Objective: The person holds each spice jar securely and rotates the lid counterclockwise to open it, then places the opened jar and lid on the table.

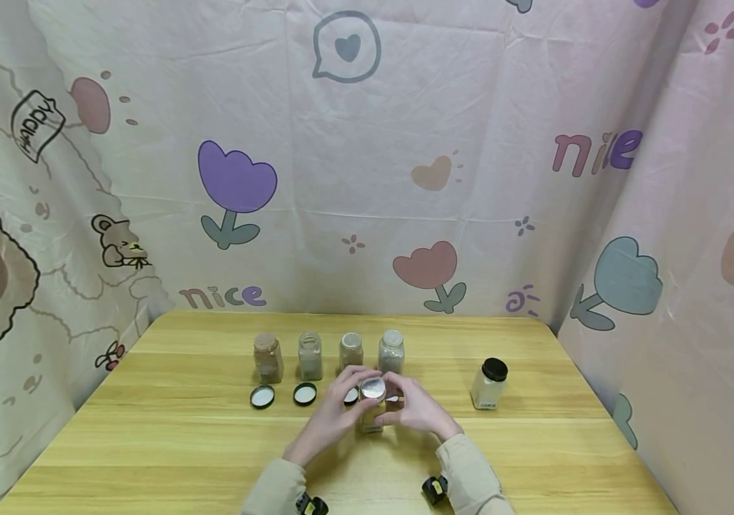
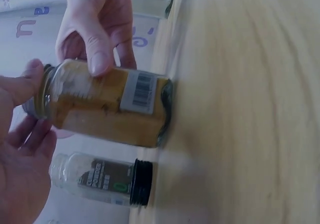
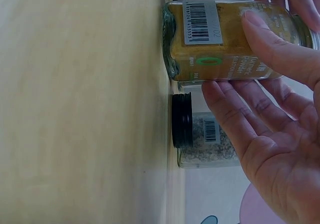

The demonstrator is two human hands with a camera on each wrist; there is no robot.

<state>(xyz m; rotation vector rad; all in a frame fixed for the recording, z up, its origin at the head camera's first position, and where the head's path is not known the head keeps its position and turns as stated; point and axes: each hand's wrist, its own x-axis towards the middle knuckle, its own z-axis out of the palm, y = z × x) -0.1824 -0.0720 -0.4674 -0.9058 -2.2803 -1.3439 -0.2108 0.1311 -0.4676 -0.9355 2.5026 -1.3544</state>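
Note:
Both hands hold one glass jar of turmeric powder (image 3: 220, 41) above the table. A silver seal covers its mouth in the head view, with no cap on it. My left hand (image 1: 336, 405) has thumb and fingers at the jar's neck, best seen in the left wrist view. Lower down, my right hand (image 1: 420, 409) grips the body between thumb and fingers. Behind the hands stand several uncapped jars, among them a cumin powder jar (image 2: 97, 176) and a jar of speckled grains (image 3: 207, 139). A black lid (image 3: 182, 120) lies in front of the grains.
To the left, a brown-filled jar (image 1: 268, 360) and a pale-filled jar (image 1: 310, 357) stand behind upturned lids, a left one (image 1: 262, 396) and another (image 1: 305, 393). A black-capped jar (image 1: 488, 386) stands at the right. Printed curtain (image 1: 367, 179) surrounds the wooden table (image 1: 180, 429).

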